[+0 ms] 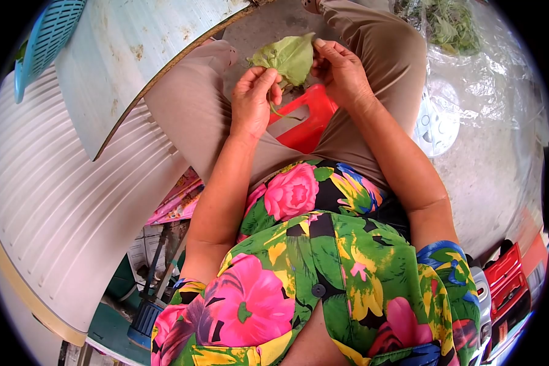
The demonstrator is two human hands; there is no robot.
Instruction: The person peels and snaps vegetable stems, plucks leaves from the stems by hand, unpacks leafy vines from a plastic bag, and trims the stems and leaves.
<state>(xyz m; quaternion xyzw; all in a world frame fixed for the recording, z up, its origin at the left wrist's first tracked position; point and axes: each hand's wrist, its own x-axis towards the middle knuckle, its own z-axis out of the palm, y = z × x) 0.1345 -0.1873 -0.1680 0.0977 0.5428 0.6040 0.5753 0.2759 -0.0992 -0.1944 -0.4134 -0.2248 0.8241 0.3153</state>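
Note:
A wide green leaf with a long thin stem is held up between my hands, above the gap between my knees. My left hand pinches it at the base, and the stem trails down below the fingers. My right hand is closed at the leaf's right edge, thumb and finger against it, the other fingers curled. Beneath the hands a red plastic object with an opening shows between my legs; its full shape is hidden.
Greens lie on clear plastic sheeting at the upper right. A board with a worn edge juts in at the left, beside a blue plastic basket. A white ribbed panel fills the left side. Red cases stand lower right.

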